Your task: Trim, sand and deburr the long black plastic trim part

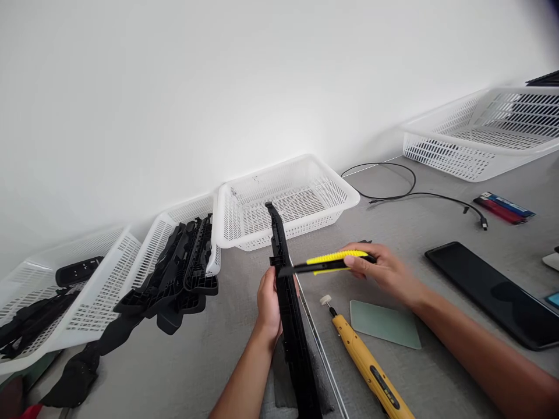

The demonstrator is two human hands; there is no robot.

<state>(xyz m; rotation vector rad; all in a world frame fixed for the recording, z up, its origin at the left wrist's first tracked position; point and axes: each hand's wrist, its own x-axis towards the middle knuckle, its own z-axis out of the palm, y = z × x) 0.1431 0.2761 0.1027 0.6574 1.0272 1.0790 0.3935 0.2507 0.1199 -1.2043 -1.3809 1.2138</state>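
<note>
My left hand (268, 302) is closed around a long, narrow black plastic part (292, 326), which is held lengthwise in front of me with its far end raised. In my right hand (375, 265) is a yellow and black utility knife (332, 262). Its dark blade points left and lies across the upper part of the black piece; whether it touches cannot be made out. Below the right hand rest a yellow rotary tool (367, 366) with a pale round tip and a translucent greenish plate (385, 323).
A white basket (286, 227) stands against the wall. More baskets (102, 302) at left hold black plastic parts (174, 267). Another basket (476, 152) stands back right. A black cable (430, 194), a red and blue packet (504, 208) and a dark tablet-like slab (493, 291) lie right.
</note>
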